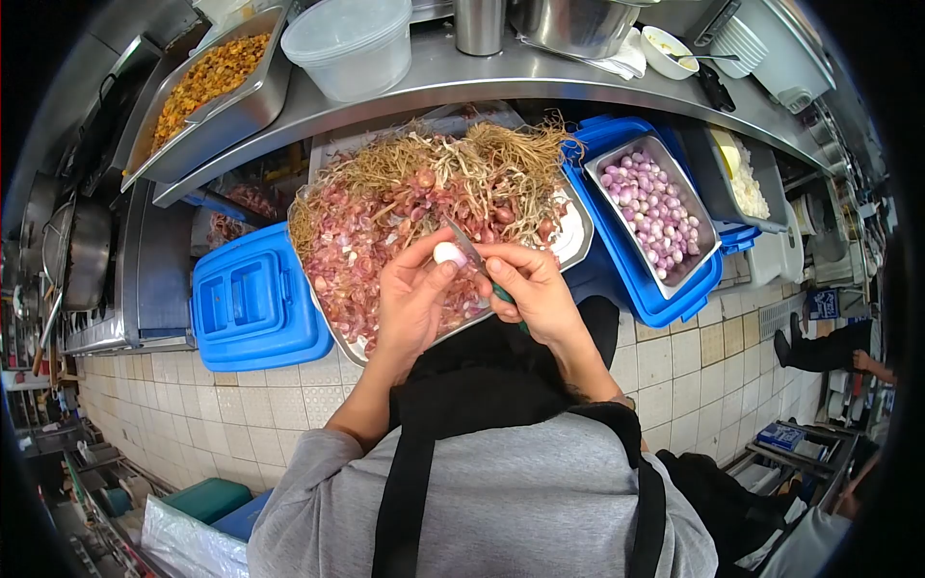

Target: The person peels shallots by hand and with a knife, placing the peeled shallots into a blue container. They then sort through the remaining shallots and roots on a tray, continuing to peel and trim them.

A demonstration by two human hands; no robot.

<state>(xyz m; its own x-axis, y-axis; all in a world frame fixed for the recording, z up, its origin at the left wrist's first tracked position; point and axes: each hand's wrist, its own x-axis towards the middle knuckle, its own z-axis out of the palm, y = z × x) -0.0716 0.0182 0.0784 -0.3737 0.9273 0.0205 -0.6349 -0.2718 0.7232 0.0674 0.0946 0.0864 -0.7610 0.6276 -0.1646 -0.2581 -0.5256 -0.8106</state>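
A pale peeled shallot (449, 253) is held between the fingers of my left hand (414, 291). My right hand (530, 286) grips a small knife (469, 248) with a green handle, its blade against the shallot's right side. Both hands are close together above a large metal tray (578, 231), heaped with reddish skins (361, 246) and dry roots (501, 154). Whole unpeeled shallots lie among the skins. To the right, a steel pan (708, 248) holds many peeled shallots (650, 207).
Blue lids (255, 299) lie left of the tray and under the steel pan (631, 279). Ahead runs a steel shelf edge (462, 87) bearing a plastic tub (352, 48) and a tray of browned food (212, 82). A person's dark-clothed leg (824, 345) shows at far right.
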